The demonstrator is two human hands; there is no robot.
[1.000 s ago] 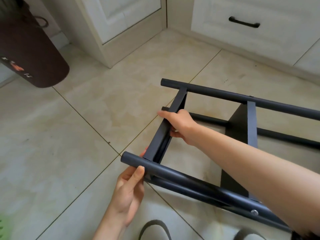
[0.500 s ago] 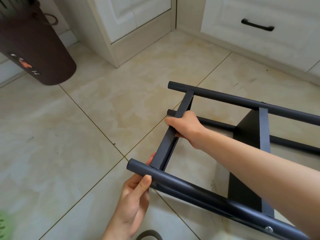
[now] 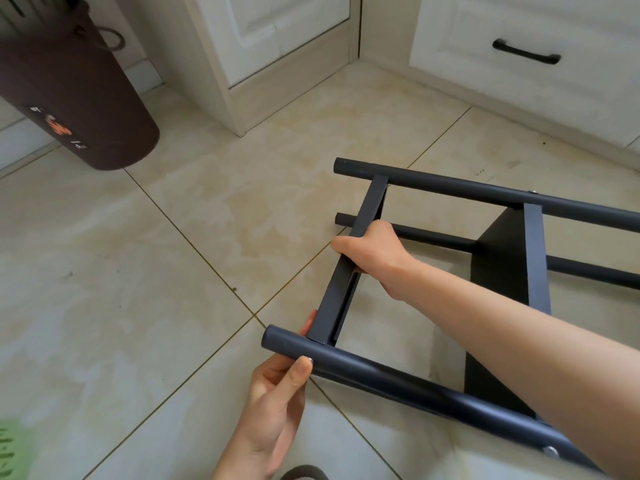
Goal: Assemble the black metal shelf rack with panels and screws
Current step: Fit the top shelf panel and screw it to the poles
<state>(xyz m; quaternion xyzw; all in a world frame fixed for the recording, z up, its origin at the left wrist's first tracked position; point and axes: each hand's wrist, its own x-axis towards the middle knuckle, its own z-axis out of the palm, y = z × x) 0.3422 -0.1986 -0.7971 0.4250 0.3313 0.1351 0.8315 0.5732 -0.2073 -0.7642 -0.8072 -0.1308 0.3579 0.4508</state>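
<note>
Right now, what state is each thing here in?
Shelf rack: lying on its side, partly assembled.
End panel: gripped by the right hand.
Near pole: held by the left hand.
Cabinet drawer: closed.
Brown bin: standing on the floor.

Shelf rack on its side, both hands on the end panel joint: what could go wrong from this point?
1. The left hand grips the near tube right at the end panel joint, fingers behind it; if the panel shifts, they could get pinched.
2. The right hand holds the panel's thin edge, so a slip might scrape the palm.
3. The rack lies on bare floor tile; dragging it may scratch.
</note>
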